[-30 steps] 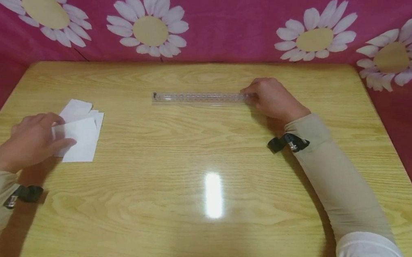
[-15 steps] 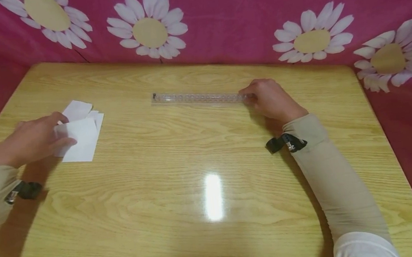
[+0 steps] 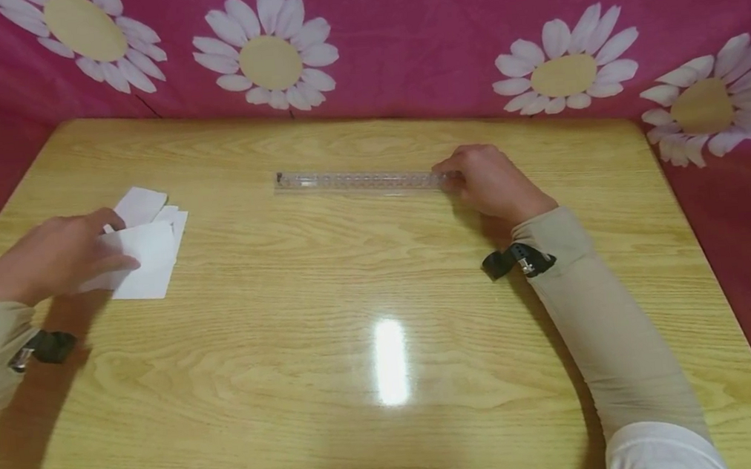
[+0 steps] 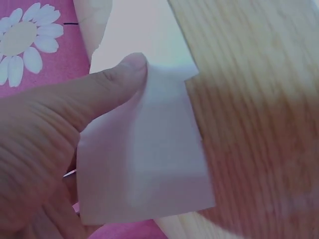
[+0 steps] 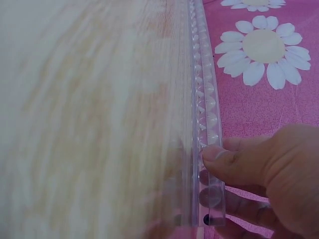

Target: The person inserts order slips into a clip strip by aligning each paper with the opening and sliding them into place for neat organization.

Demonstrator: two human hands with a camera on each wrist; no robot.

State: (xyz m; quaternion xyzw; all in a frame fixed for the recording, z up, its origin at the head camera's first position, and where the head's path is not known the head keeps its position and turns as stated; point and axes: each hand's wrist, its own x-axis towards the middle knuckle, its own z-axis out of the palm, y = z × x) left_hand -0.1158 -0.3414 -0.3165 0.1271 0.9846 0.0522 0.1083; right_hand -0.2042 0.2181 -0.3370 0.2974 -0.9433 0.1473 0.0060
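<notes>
My left hand (image 3: 58, 255) pinches a piece of white paper (image 3: 149, 247) at the table's left side, thumb on top. Other white paper pieces (image 3: 140, 204) lie just beyond and under it, partly overlapped. In the left wrist view, the thumb of my left hand (image 4: 75, 104) presses on the face of the paper (image 4: 154, 149), which hangs tilted off the table. My right hand (image 3: 488, 180) pinches the right end of a long clear plastic strip (image 3: 357, 179), ruler-like, near the table's back. Close up, the strip (image 5: 211, 119) shows a row of round shapes along it.
The wood-grain table (image 3: 328, 306) carries a bright light reflection. Behind it hangs a magenta cloth (image 3: 412, 45) with large white daisies. Dark straps (image 3: 525, 260) with small cameras sit on both wrists.
The paper in my left hand has tilted slightly and its near edge reaches farther left. My right hand and the clear strip stay almost still; the head view shifts a little.
</notes>
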